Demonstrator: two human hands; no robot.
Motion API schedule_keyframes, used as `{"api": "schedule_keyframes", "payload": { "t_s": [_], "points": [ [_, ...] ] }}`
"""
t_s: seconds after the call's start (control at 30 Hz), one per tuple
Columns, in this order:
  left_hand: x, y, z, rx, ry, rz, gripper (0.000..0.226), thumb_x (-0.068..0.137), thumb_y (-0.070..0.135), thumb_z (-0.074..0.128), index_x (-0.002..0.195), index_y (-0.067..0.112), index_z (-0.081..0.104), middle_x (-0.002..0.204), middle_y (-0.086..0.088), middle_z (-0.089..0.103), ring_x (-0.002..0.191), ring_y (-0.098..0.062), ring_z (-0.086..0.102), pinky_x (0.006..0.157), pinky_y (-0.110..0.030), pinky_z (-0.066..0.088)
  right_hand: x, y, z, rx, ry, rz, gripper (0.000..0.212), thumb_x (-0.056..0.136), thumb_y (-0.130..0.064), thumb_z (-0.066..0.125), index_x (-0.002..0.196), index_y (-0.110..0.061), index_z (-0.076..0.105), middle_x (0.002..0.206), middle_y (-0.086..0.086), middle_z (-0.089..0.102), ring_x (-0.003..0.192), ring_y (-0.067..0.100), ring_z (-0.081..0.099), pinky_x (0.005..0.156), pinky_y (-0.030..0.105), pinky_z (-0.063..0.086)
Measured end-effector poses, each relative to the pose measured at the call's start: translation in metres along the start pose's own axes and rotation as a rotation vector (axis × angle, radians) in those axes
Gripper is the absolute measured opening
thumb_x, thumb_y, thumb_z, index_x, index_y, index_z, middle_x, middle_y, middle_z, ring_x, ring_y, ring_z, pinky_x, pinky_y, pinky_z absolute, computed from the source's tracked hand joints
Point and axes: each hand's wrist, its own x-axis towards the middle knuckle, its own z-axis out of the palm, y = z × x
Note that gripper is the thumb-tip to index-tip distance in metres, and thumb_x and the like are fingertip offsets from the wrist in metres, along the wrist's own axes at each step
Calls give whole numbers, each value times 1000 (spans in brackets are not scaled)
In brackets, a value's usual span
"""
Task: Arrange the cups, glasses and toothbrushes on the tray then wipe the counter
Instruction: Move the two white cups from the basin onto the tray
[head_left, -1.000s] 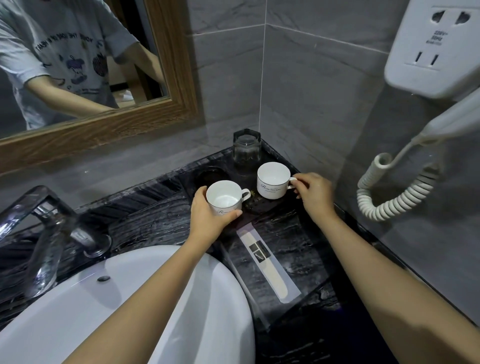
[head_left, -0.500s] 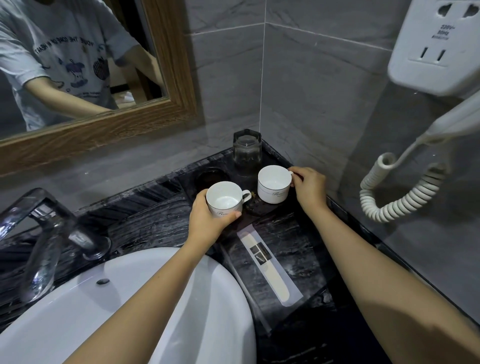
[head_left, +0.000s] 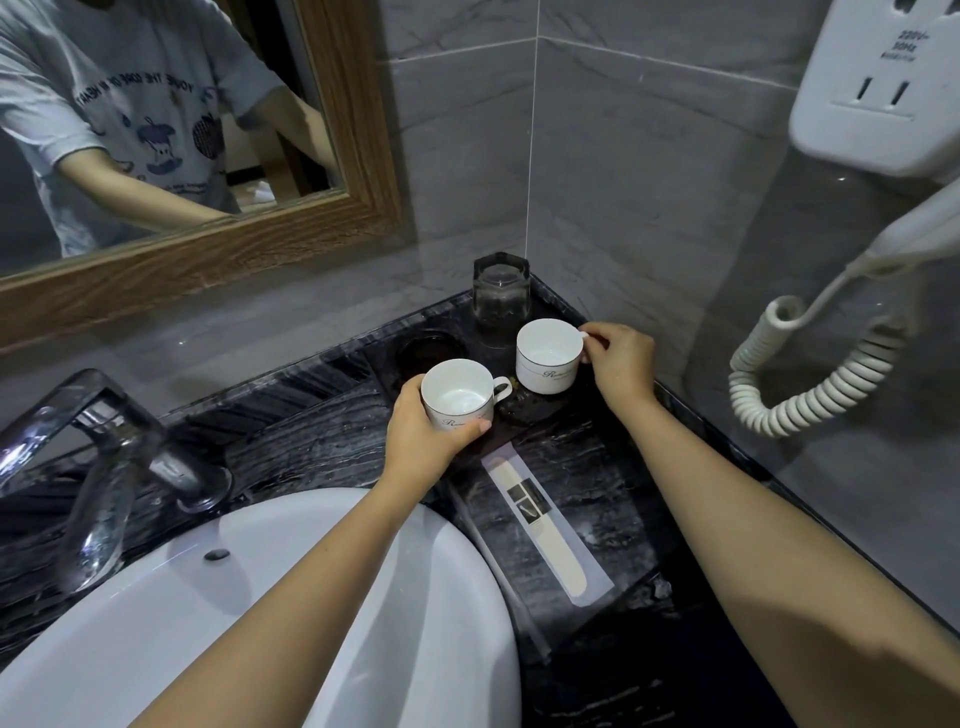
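Note:
Two white cups stand on the dark marbled tray (head_left: 613, 499) in the counter's right corner. My left hand (head_left: 421, 436) wraps the near cup (head_left: 460, 397), whose handle points right. My right hand (head_left: 621, 361) pinches the handle of the far cup (head_left: 548, 356). Behind them an upturned clear glass (head_left: 501, 299) stands in the tray's back corner, and a round empty recess (head_left: 428, 351) lies to its left. A wrapped toothbrush (head_left: 545, 525) lies lengthwise on the tray's front half.
A white basin (head_left: 249, 613) fills the lower left, with a chrome tap (head_left: 104, 447) behind it. A wall-mounted hair dryer (head_left: 878, 98) and its coiled cord (head_left: 810, 374) hang at the right. A wood-framed mirror (head_left: 358, 124) is above the counter.
The far cup has turned and shifted slightly towards the back right in my right hand. The near cup has barely moved.

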Motion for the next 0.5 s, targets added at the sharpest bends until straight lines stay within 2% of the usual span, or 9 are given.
{"api": "schedule_keyframes", "payload": {
  "t_s": [0.07, 0.17, 0.23, 0.3, 0.33, 0.4, 0.5],
  "points": [
    [0, 0, 0, 6, -3, 9, 77, 62, 21, 85, 126, 17, 43, 130, -1, 52, 112, -13, 49, 90, -26, 39, 1, -1, 0, 9, -23, 13, 17, 85, -1, 58, 95, 0, 72, 84, 19, 71, 59, 16, 59, 55, 5, 39],
    [-1, 1, -1, 24, -25, 20, 79, 61, 22, 85, 126, 17, 43, 130, -1, 52, 114, -15, 49, 93, -28, 41, 5, 2, 0, 70, -59, 72, 21, 86, 0, 57, 104, 2, 69, 93, 21, 71, 48, -2, 58, 54, 1, 44],
    [-1, 1, -3, 61, -64, 41, 82, 56, 30, 86, 125, 19, 43, 128, 1, 51, 118, -18, 48, 100, -35, 42, 6, 1, -2, 135, -95, 155, 30, 86, 4, 56, 115, 3, 63, 104, 22, 69, 56, 6, 62, 61, 7, 52],
    [-1, 1, -8, 113, -105, 52, 90, 53, 46, 82, 128, 20, 41, 131, 0, 49, 125, -23, 44, 105, -45, 40, 3, -2, -5, 120, -109, 183, 36, 84, 4, 58, 120, 2, 60, 109, 23, 66, 76, 22, 63, 77, 25, 57],
    [-2, 2, -12, 143, -120, 39, 95, 56, 49, 80, 134, 18, 37, 137, -3, 46, 130, -24, 41, 107, -47, 38, -1, -4, -8, 82, -110, 176, 37, 83, 2, 60, 120, 2, 60, 109, 22, 67, 83, 26, 63, 85, 31, 54],
    [-5, 4, -23, 194, -128, 8, 95, 67, 43, 77, 143, 14, 27, 145, -7, 39, 135, -25, 35, 111, -46, 34, -12, -10, -16, 4, -122, 151, 34, 81, -1, 64, 115, 1, 63, 107, 21, 68, 93, 29, 63, 88, 34, 47],
    [-11, 9, -43, 308, -141, 46, 81, 78, 39, 70, 143, 10, 30, 145, -10, 41, 135, -25, 37, 111, -43, 34, -32, -20, -26, -138, -194, 117, 35, 81, -10, 66, 115, -1, 63, 112, 19, 67, 100, 32, 61, 87, 34, 46]
  ]
}}
